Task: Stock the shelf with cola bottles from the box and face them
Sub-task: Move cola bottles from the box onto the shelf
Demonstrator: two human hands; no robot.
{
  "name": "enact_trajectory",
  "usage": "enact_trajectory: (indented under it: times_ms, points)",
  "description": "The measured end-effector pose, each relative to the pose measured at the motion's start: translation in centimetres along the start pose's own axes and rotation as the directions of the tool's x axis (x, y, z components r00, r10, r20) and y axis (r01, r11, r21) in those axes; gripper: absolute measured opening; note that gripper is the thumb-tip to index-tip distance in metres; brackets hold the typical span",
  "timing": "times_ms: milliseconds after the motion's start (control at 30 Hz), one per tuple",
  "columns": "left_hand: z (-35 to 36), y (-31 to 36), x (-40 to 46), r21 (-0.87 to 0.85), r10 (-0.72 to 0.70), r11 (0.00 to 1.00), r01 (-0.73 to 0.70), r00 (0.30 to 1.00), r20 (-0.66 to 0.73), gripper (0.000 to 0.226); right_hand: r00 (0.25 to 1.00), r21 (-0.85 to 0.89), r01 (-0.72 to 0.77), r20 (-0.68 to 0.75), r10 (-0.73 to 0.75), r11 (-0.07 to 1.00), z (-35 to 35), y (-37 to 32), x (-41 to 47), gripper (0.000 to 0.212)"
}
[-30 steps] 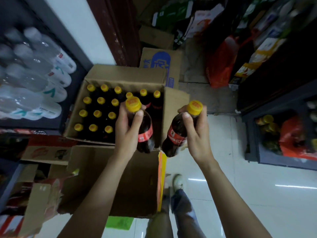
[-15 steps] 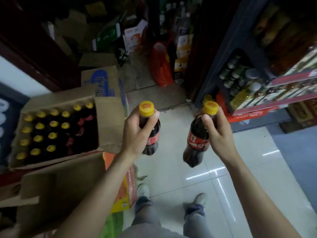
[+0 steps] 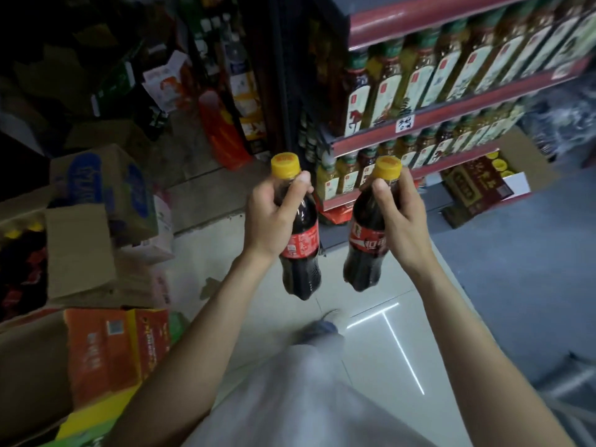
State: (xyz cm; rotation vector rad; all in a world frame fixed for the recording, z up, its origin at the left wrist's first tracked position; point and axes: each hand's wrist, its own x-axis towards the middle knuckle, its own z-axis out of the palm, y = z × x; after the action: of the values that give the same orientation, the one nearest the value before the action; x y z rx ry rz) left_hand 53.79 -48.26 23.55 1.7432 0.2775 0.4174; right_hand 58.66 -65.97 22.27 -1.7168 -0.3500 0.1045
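Note:
Each hand holds one cola bottle upright over the white floor. My left hand grips the neck and shoulder of a dark bottle with a yellow cap and red label. My right hand grips a matching bottle the same way. The open cardboard box with more yellow-capped cola bottles sits at the far left edge, mostly out of frame. A red-edged shelf unit stands ahead on the right, its tiers filled with labelled drink bottles.
Cartons lie along the left: a blue-printed box and an orange one. A red bag and mixed goods crowd the dark back aisle. An open box sits beside the shelf's base. My leg and shoe show below.
The view has swung right, away from the cola box toward the shelf unit. Both hands keep their bottles and have drawn closer together in front of the shelf.

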Motion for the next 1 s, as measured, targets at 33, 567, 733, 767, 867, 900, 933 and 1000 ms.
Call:
enact_trajectory:
  times_ms: [33,567,733,767,867,900,933,1000]
  points:
    - [1.7,0.3,0.8,-0.005,0.007,1.0,-0.007,1.0,0.019,0.028,1.0,-0.017,0.005,-0.004,-0.005,1.0,-1.5,0.5,0.9,0.013]
    - [23.5,9.7,14.9,-0.028,0.238,0.971,-0.237,0.969,0.066,0.032,0.99,-0.103,0.138,-0.01,-0.14,0.985,-22.5,-0.4,19.1,0.035]
    - [27.9,15.1,18.7,-0.097,0.327,0.942,-0.322,0.945,0.035,0.031,0.975,-0.014,0.213,-0.06,-0.214,0.977,-28.0,-3.2,24.6,0.037]
    - [28.8,16.0,19.4,-0.107,0.342,0.935,-0.338,0.94,0.016,0.029,0.969,-0.006,0.238,-0.07,-0.238,0.971,-29.1,-3.5,25.5,0.044]
    - [31.7,18.5,21.4,-0.12,0.39,0.912,-0.393,0.919,-0.05,0.023,0.944,0.0,0.321,-0.084,-0.32,0.947,-31.9,-4.7,28.4,0.045]
    - [32.6,19.3,22.0,-0.108,0.415,0.901,-0.421,0.907,-0.075,0.022,0.936,0.004,0.343,-0.086,-0.341,0.939,-32.8,-5.2,29.3,0.044]
    - [33.8,20.2,22.7,-0.085,0.446,0.886,-0.455,0.889,-0.106,0.022,0.928,0.012,0.365,-0.088,-0.363,0.931,-34.0,-5.8,30.2,0.044]
    - [36.2,22.0,24.0,-0.052,0.508,0.851,-0.522,0.844,-0.173,0.022,0.899,0.009,0.429,-0.103,-0.426,0.903,-36.3,-7.2,32.0,0.04]
